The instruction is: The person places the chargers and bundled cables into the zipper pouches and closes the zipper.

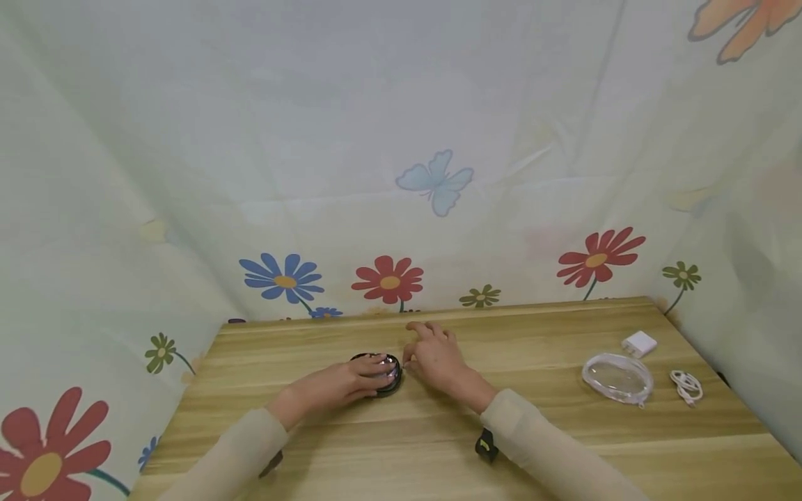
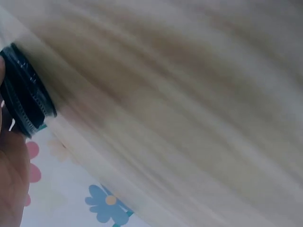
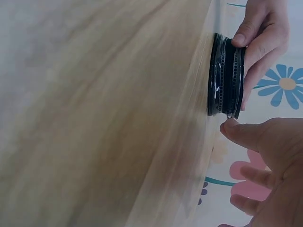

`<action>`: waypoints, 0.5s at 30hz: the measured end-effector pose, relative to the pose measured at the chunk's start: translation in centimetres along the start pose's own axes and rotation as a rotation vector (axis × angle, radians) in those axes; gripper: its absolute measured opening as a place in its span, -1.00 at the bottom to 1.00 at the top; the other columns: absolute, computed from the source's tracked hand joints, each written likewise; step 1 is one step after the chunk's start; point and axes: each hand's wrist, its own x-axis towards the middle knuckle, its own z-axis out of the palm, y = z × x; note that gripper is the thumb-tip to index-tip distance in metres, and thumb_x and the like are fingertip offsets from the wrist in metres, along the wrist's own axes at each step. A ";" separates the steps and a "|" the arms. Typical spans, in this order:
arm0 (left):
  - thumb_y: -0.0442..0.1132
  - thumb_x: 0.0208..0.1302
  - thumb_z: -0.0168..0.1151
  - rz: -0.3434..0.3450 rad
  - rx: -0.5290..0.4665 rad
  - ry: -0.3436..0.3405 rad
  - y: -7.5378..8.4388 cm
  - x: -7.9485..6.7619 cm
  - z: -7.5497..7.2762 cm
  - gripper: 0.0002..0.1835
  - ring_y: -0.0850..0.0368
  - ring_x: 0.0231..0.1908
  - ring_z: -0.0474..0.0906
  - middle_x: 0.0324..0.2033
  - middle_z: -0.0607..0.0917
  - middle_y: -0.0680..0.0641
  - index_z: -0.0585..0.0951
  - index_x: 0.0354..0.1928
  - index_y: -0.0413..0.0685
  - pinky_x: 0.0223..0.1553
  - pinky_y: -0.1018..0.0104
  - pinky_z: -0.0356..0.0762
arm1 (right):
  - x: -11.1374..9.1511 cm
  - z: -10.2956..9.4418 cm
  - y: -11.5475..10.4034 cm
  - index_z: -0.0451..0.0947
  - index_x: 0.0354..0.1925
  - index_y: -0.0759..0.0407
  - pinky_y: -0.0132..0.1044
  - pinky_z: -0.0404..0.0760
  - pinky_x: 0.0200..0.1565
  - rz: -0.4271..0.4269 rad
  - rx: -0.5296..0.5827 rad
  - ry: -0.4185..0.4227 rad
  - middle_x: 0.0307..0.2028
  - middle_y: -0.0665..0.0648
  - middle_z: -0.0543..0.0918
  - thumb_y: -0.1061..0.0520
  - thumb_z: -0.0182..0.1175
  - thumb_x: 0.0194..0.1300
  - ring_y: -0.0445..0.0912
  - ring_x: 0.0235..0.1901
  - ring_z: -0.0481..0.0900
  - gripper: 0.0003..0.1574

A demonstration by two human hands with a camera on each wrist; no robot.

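Observation:
A round black zip case (image 1: pixel 395 384) with a shiny clear top lies on the wooden table. My left hand (image 1: pixel 341 384) holds it from the left, fingers across the top; the right wrist view shows the thumb against its upper edge. At the case's right side, my right hand (image 1: pixel 438 358) pinches the small zipper pull (image 3: pixel 229 115) between thumb and index finger, the index finger mostly hidden. The zipper teeth run round the side of the case (image 3: pixel 222 75). In the left wrist view only part of the left hand (image 2: pixel 13 175) shows beside the case (image 2: pixel 28 92).
On the table's (image 1: pixel 388 452) right side lie a white charger plug (image 1: pixel 639 343), a clear round pouch (image 1: pixel 617 379) and a coiled white cable (image 1: pixel 686 387). A black wrist strap piece (image 1: pixel 486 445) shows by the right sleeve. Flowered cloth (image 1: pixel 338 229) stands behind the table.

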 end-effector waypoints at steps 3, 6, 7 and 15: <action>-0.19 0.40 0.30 0.015 0.000 -0.008 -0.2 0.3 -0.3 -0.50 -0.16 0.39 0.39 0.36 0.53 -0.11 0.56 0.36 -0.02 0.25 0.07 0.51 | 0.4 0.0 0.0 0.76 -0.34 -0.18 0.40 0.43 0.16 0.000 -0.015 -0.003 0.39 0.15 0.43 -0.03 0.40 0.31 0.30 0.34 0.35 -0.94; -0.16 0.43 0.27 0.015 -0.011 -0.043 -0.5 0.5 -0.4 -0.50 -0.13 0.40 0.37 0.38 0.50 -0.09 0.54 0.37 0.03 0.26 0.08 0.51 | 0.8 0.2 0.1 0.76 -0.35 -0.18 0.39 0.44 0.15 -0.003 -0.027 -0.009 0.39 0.14 0.43 -0.02 0.40 0.31 0.31 0.33 0.35 -0.93; -0.15 0.43 0.26 0.017 -0.009 -0.054 -0.5 0.5 -0.5 -0.51 -0.12 0.40 0.37 0.38 0.50 -0.08 0.54 0.37 0.05 0.26 0.08 0.51 | 0.8 0.2 0.1 0.76 -0.35 -0.18 0.39 0.44 0.16 -0.002 -0.019 -0.015 0.39 0.14 0.42 -0.02 0.40 0.30 0.30 0.34 0.35 -0.94; -0.34 0.33 0.36 -0.161 0.103 -0.082 0.0 1.1 -1.5 -0.51 -0.09 0.31 0.49 0.28 0.61 -0.04 0.62 0.29 0.03 0.24 0.01 0.53 | 0.5 0.1 0.8 0.76 -0.35 -0.07 0.43 0.42 0.13 -0.039 0.100 -0.036 0.38 0.21 0.42 0.04 0.44 0.26 0.27 0.33 0.34 -0.95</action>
